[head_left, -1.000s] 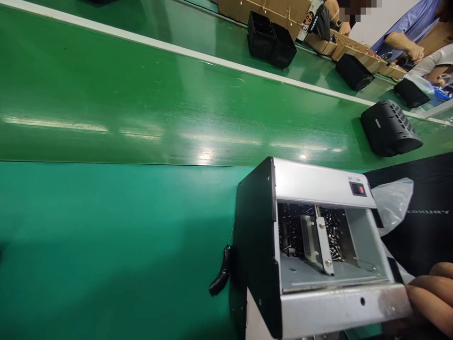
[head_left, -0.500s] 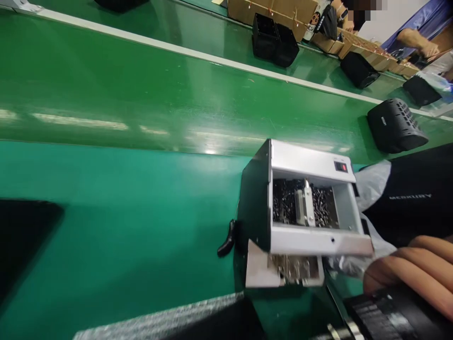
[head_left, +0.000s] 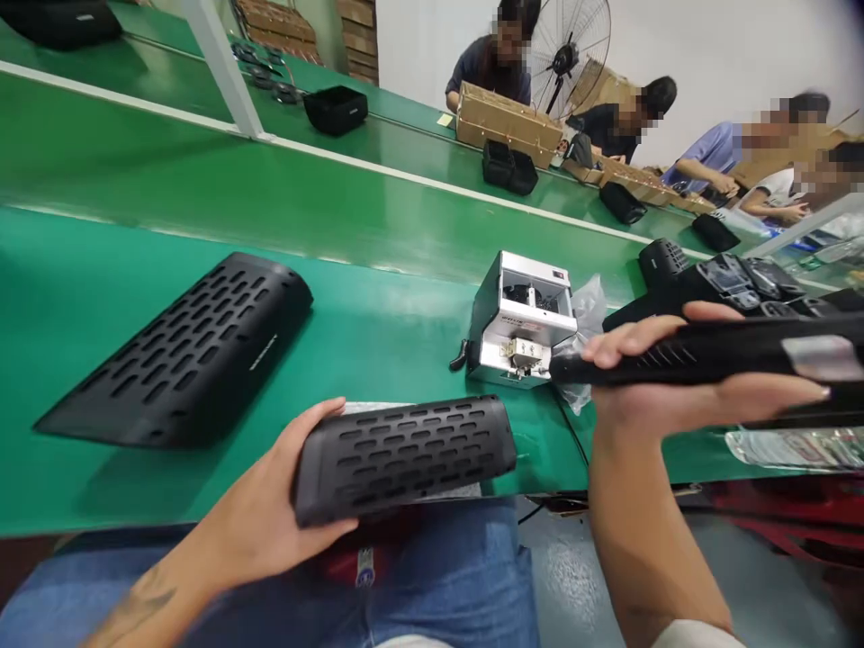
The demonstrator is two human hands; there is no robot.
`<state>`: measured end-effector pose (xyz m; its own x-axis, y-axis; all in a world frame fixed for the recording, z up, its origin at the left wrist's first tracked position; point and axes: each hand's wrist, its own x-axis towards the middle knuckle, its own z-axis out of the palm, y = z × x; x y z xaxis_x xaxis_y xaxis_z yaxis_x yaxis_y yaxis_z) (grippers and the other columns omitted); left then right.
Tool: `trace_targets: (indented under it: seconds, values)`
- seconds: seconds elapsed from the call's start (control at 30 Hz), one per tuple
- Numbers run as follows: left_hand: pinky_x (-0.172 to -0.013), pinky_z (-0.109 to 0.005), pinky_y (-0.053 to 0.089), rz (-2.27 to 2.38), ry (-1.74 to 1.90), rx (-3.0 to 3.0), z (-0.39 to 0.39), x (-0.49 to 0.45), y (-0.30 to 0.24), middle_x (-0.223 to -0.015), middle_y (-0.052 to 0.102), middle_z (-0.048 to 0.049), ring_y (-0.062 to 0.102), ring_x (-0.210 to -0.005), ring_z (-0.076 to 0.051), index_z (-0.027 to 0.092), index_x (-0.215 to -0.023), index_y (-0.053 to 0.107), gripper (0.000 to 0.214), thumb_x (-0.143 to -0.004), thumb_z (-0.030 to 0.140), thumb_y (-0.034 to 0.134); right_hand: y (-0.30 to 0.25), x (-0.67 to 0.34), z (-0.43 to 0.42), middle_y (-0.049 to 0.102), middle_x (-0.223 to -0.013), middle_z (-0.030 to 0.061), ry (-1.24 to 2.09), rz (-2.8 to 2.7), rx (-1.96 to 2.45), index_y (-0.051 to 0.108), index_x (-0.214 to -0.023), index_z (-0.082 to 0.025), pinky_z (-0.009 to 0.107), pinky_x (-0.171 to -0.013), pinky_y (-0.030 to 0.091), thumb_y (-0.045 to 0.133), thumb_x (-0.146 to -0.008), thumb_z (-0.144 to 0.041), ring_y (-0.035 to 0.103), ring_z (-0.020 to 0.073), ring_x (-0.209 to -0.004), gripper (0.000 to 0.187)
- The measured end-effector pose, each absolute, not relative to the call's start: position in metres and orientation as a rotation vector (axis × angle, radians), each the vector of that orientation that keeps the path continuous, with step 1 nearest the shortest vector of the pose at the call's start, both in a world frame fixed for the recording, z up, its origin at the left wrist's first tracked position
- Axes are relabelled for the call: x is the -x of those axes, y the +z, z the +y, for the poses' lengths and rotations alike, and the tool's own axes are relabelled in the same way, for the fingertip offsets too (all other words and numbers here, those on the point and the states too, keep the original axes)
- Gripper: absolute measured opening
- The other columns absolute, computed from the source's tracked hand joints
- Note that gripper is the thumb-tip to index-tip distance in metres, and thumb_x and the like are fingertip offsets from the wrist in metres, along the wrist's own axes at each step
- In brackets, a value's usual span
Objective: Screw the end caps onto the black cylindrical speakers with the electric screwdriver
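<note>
My left hand (head_left: pixel 283 508) grips a black perforated cylindrical casing (head_left: pixel 405 459), probably a speaker body, from below at its left end. My right hand (head_left: pixel 648 405) wraps around a long black tool (head_left: pixel 756 342) with a silver band, possibly an electric screwdriver. The tool's narrow end points left toward a silver and black screw feeder (head_left: pixel 519 315), stopping just short of it. A larger black perforated casing (head_left: pixel 182 355) lies on the green belt left of my left hand.
The green conveyor belt (head_left: pixel 378 297) runs across the view, with a crumpled clear plastic bag (head_left: pixel 587 315) beside the feeder. Black parts (head_left: pixel 722 279) are heaped at right. Several co-workers sit beyond further belts, with black casings, cardboard trays (head_left: pixel 506 121) and a standing fan (head_left: pixel 567 54).
My view has lifted and pulled back from the close look into the feeder, which now appears smaller. Both hands are now fully in view, holding the casing and the long tool.
</note>
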<state>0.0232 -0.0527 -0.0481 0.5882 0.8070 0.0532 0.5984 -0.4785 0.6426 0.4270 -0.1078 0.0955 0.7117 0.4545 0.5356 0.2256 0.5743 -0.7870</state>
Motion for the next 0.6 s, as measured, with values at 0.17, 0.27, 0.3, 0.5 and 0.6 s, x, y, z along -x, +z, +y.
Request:
trace_targets:
  seconds: [0.17,0.27,0.3,0.5,0.6]
  values:
    - [-0.112,-0.043,0.061,0.979,0.649,-2.261,-0.048,-0.030,-0.054,-0.160,0.057,-0.0145,0.069,-0.138,-0.036,0.028,-0.165,0.032,0.104,-0.080,0.051,0.086,0.077,-0.417,-0.072,0.059,-0.058,-0.0059,0.113,-0.970,0.886,0.061,-0.098,-0.026,0.031,-0.039,0.046,0.061,-0.080,-0.096,0.053,0.0168,-0.040,0.072]
    - [-0.115,-0.046,0.060,0.939,0.730,-2.289,-0.049,-0.032,-0.057,-0.158,0.058,-0.0151,0.068,-0.138,-0.036,0.028,-0.165,0.032,0.104,-0.080,0.051,0.087,0.069,-0.415,-0.069,0.059,-0.059,-0.0053,0.164,-1.034,0.891,0.062,-0.094,-0.025,0.033,-0.040,0.049,0.068,-0.076,-0.095,0.054,0.0176,-0.041,0.072]
    - [-0.115,-0.047,0.060,0.922,0.758,-2.305,-0.050,-0.033,-0.057,-0.158,0.058,-0.0153,0.068,-0.138,-0.036,0.028,-0.165,0.031,0.105,-0.080,0.050,0.087,0.068,-0.414,-0.069,0.058,-0.059,-0.0053,0.159,-1.042,0.896,0.062,-0.093,-0.025,0.034,-0.040,0.049,0.068,-0.077,-0.094,0.054,0.0177,-0.041,0.071]
    - [-0.118,-0.049,0.058,0.877,0.833,-2.374,-0.051,-0.036,-0.055,-0.159,0.056,-0.0176,0.066,-0.142,-0.038,0.025,-0.169,0.025,0.112,-0.079,0.049,0.088,0.069,-0.409,-0.072,0.059,-0.059,-0.0034,0.085,-0.997,0.965,0.064,-0.098,-0.023,0.035,-0.038,0.050,0.060,-0.085,-0.093,0.056,0.0196,-0.040,0.071]
    - [-0.118,-0.051,0.058,0.866,0.853,-2.382,-0.051,-0.036,-0.054,-0.161,0.055,-0.0187,0.065,-0.143,-0.039,0.024,-0.170,0.025,0.113,-0.079,0.048,0.088,0.083,-0.403,-0.086,0.059,-0.055,-0.0024,0.073,-0.975,0.962,0.067,-0.103,-0.022,0.033,-0.035,0.047,0.058,-0.085,-0.092,0.055,0.0193,-0.038,0.073]
